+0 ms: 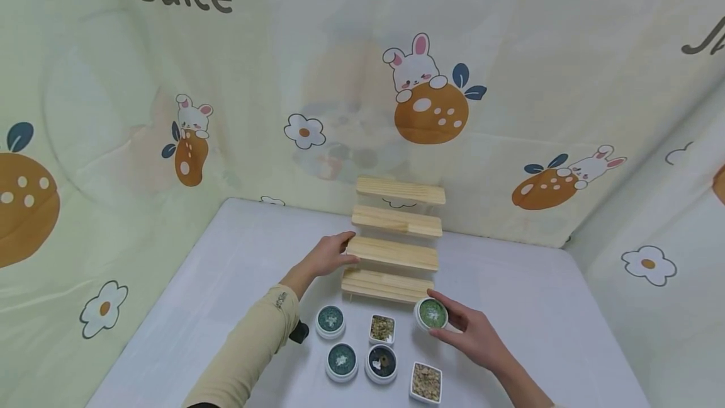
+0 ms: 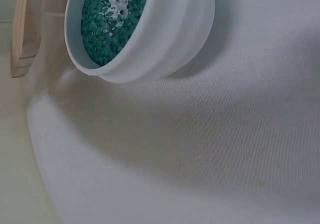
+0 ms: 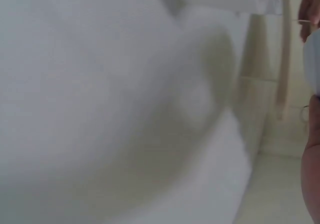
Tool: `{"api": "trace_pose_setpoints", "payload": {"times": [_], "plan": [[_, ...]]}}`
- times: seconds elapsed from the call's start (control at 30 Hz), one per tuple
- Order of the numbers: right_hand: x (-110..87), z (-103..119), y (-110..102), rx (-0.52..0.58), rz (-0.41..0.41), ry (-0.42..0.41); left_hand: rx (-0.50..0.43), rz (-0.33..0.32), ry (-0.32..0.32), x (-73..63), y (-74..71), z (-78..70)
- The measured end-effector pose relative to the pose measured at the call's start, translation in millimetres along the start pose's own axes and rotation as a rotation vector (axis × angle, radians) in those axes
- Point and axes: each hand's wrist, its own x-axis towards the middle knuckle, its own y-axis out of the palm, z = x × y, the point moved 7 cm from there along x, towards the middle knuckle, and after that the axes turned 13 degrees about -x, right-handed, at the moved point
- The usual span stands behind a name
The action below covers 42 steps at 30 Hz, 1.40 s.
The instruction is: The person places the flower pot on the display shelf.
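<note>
My right hand (image 1: pixel 472 337) grips a round white pot (image 1: pixel 433 314) with green filling, between thumb and fingers. The pot is tilted and held by the right front corner of a tiered wooden shelf (image 1: pixel 393 253). In the right wrist view only the pale side of this pot (image 3: pixel 313 64) and part of the hand (image 3: pixel 311 159) show at the right edge. My left hand (image 1: pixel 327 255) holds the left end of one shelf board, thumb below and fingers above. A round white pot with teal filling (image 2: pixel 170 31) stands near my left wrist.
On the white table (image 1: pixel 510 294) stand two teal-filled round pots (image 1: pixel 342 359), a dark-filled round pot (image 1: pixel 381 362), a square dish of greenish bits (image 1: pixel 382 328) and a square dish of tan bits (image 1: pixel 426 383). Behind the shelf hangs a printed cloth (image 1: pixel 351 80).
</note>
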Motion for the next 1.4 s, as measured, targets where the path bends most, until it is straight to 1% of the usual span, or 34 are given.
{"api": "trace_pose_setpoints", "payload": {"times": [0.13, 0.23, 0.37, 0.5, 0.8, 0.97, 1.17, 1.4], "plan": [[15.4, 15.1, -8.2, -0.02, -0.027, 0.014, 0.007, 0.001, -0.003, 0.8, 0.3, 0.2], [27.8, 24.4, -12.7, -0.031, -0.047, 0.058, 0.018, -0.002, -0.001, 1.1, -0.3, -0.7], [40.8, 35.3, -15.5, -0.041, -0.068, 0.133, 0.009, -0.005, -0.008, 0.5, -0.3, -1.2], [50.8, 42.2, -17.2, -0.053, -0.083, 0.205, -0.009, -0.001, -0.017, 0.9, -0.1, -1.5], [68.0, 52.5, -22.0, -0.097, -0.113, 0.307, -0.012, -0.01, -0.024, 2.1, -0.7, -1.3], [76.8, 58.1, -24.9, -0.093, -0.126, 0.321, -0.01, 0.0, -0.026, 1.7, -0.2, -1.7], [90.9, 64.6, -32.0, -0.118, -0.14, 0.341, -0.013, 0.003, -0.03, 1.5, -0.7, -3.0], [106.3, 75.1, -42.5, -0.073, -0.151, 0.361, -0.006, 0.006, -0.018, 1.7, -1.2, -4.4]]}}
